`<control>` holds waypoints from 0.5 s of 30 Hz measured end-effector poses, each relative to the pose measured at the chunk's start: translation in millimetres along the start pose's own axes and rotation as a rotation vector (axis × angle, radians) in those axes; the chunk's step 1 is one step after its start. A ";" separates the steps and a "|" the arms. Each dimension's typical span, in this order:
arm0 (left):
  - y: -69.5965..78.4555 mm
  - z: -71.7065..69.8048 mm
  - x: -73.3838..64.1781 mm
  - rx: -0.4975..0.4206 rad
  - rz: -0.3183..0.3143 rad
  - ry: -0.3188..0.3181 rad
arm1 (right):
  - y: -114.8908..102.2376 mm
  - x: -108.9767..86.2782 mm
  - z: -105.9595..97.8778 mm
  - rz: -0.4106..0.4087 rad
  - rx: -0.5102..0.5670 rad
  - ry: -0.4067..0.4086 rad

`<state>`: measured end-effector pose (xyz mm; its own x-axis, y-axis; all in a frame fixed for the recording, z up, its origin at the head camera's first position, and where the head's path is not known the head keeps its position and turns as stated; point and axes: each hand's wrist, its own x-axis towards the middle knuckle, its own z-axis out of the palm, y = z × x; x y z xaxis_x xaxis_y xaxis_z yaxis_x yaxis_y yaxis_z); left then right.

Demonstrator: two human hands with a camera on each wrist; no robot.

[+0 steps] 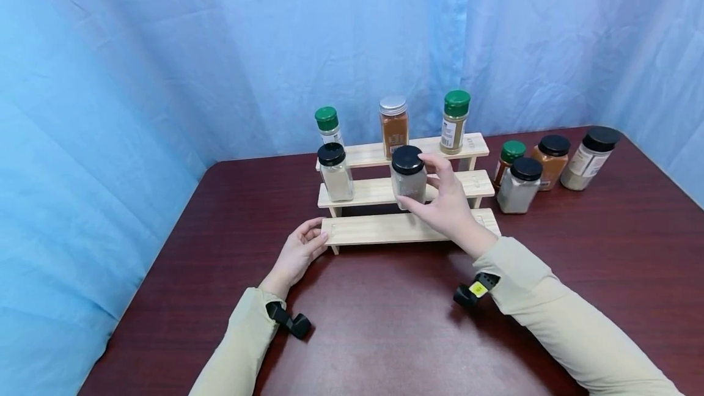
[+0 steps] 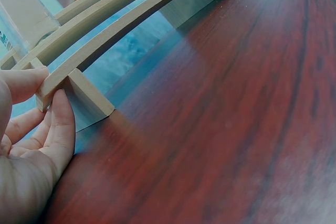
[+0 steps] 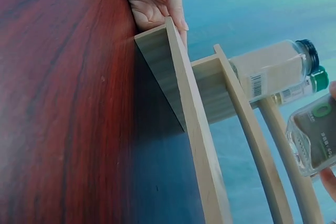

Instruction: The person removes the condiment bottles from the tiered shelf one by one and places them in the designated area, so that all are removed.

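Observation:
My right hand holds a square glass jar of greyish powder with a black lid, thumb low on one side and fingers near the lid. The jar is at the middle step of a three-step wooden rack; in the right wrist view the same jar appears slightly off the boards. At the rack's left end, my left hand pinches the lowest board between thumb and fingers. On the middle step's left stands a black-lidded jar of pale powder.
The top step bears a green-capped bottle, a silver-lidded jar and another green-capped bottle. Right of the rack, several jars stand on the dark red table, including a black-lidded jar in front. Blue curtain hangs behind.

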<state>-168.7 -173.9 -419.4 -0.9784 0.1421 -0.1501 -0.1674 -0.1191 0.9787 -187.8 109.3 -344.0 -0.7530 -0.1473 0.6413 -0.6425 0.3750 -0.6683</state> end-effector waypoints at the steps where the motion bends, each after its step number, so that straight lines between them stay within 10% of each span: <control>1: -0.2 0.1 -0.1 -0.002 -0.001 0.000 | 0.1 -2.1 -2.1 -0.008 -0.002 -0.003; 15: 0.0 0.5 0.1 0.001 -0.001 0.003 | 0.1 -27.9 -30.5 -0.053 -0.034 0.016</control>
<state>-168.7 -173.4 -419.3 -0.9786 0.1390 -0.1519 -0.1687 -0.1182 0.9785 -162.6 141.3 -350.4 -0.7153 -0.1532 0.6818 -0.6762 0.3978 -0.6201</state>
